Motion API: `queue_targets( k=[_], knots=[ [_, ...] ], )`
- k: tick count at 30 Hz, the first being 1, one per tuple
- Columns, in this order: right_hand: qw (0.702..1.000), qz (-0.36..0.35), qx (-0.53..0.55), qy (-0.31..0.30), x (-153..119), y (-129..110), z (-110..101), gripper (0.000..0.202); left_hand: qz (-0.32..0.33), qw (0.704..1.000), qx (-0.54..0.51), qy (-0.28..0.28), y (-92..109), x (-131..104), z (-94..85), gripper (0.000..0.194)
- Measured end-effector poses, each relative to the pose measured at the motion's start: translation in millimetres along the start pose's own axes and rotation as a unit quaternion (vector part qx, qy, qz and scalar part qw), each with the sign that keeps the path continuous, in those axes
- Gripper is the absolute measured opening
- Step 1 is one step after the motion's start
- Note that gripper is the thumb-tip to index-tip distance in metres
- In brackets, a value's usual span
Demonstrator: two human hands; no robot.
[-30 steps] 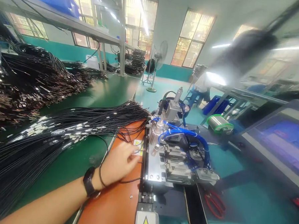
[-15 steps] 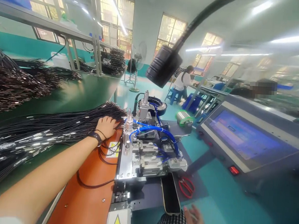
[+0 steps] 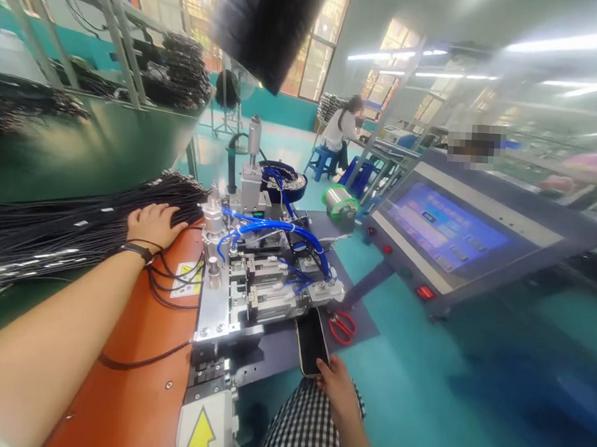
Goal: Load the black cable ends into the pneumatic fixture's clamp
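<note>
My left hand lies on a thick bundle of black cables, palm down with its fingers stretched over them and the thumb pointing toward the machine. Several cables loop below the wrist toward the metal machine with blue air tubes. At its front edge a dark-screened phone rests on the grey base. My right hand pinches the phone's near right corner, thumb on top; the other fingers are partly hidden. Beside the phone lie red-handled cutters.
A control screen stands at the right. Behind the machine are a round feeder bowl and a wire spool. A black lamp head hangs overhead. A person sits on a blue stool farther back.
My right hand has come up and left onto the phone's corner, having been apart from it. My left hand stays on the cables, its thumb now spread. The view has shifted right and downward.
</note>
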State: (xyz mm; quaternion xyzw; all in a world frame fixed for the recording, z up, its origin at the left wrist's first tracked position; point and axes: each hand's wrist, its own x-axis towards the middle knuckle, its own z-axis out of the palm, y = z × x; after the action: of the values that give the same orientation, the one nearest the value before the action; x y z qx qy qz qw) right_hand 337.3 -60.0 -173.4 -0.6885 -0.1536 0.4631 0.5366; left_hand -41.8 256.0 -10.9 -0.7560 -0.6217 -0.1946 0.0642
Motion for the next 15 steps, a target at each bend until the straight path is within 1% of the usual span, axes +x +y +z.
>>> queue_targets(
  k=[3, 6, 10, 15],
  knots=[
    [0.997, 0.035, 0.044, -0.053, -5, -1, -8, 0.047, -0.003, 1.0, -0.014, 0.006, 1, 2, 3.0, 0.049],
    [0.992, 0.039, 0.073, -0.096, -12, -7, -14, 0.042, 0.001, 1.0, -0.03, 0.007, 2, 2, 3.7, 0.055],
    [0.989, 0.024, 0.091, -0.117, -16, -12, -15, 0.034, 0.005, 0.999, -0.048, 0.008, 6, -1, -1.5, 0.06],
    [0.987, 0.022, 0.1, -0.127, -14, -9, -14, 0.029, 0.014, 0.998, -0.054, 0.018, 8, -5, -2.2, 0.075]
  ],
)
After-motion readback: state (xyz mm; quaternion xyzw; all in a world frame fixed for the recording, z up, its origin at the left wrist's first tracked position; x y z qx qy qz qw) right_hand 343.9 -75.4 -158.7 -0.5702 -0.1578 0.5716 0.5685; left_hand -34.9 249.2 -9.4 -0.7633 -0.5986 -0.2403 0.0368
